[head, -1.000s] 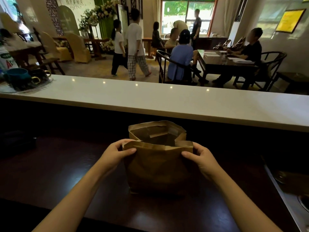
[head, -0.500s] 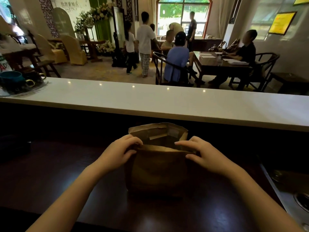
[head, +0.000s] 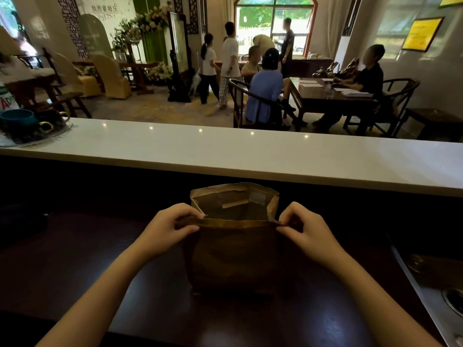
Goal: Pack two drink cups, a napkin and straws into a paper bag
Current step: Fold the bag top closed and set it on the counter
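Observation:
A brown paper bag (head: 233, 256) stands upright on the dark wooden counter (head: 100, 271), its mouth spread open. My left hand (head: 167, 227) pinches the left corner of the bag's near rim. My right hand (head: 304, 227) pinches the right corner of the same rim, so the edge is stretched flat between them. The inside of the bag is in shadow and I cannot tell what it holds. No cups, napkin or straws are in view.
A raised white bar top (head: 250, 154) runs across behind the bag. A tray with a teal cup (head: 17, 118) sits at its far left. A metal sink edge (head: 441, 304) lies at the lower right. Several people sit and stand in the room beyond.
Both hands slid outward along the bag's near rim to its two corners and pulled it taut. The bag's mouth is now wider open.

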